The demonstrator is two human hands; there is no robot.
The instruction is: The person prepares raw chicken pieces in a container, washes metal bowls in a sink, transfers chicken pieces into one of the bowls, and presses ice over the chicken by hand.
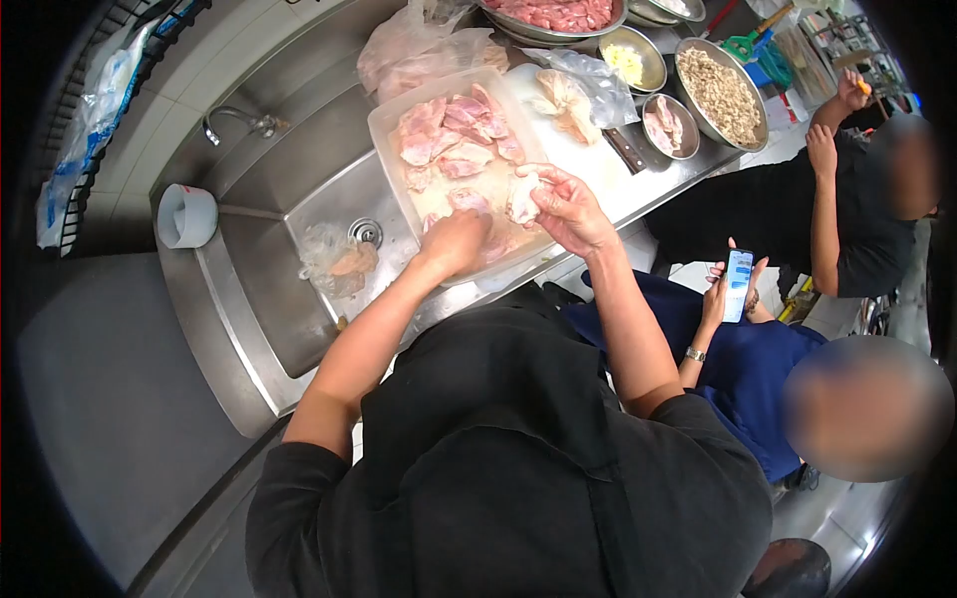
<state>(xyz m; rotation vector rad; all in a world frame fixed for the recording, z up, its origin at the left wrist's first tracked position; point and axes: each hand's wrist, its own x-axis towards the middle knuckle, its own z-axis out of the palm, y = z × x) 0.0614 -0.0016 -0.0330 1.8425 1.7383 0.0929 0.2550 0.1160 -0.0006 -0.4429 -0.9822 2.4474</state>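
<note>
Head view: a pale piece of meat (522,199) is at the tub's right side, pinched between the thumb and fingers of the right hand (572,209). The left hand (457,242) reaches into the tub (391,159), fingers curled down; whether they grip anything, I cannot tell. Several other pieces (424,132) lie in there, so the handling looks unfinished. Beyond, more meat (568,105) lies on the board (600,171), near a knife (625,149); a small bowl (690,146) holds a few portions, apparently set apart.
</note>
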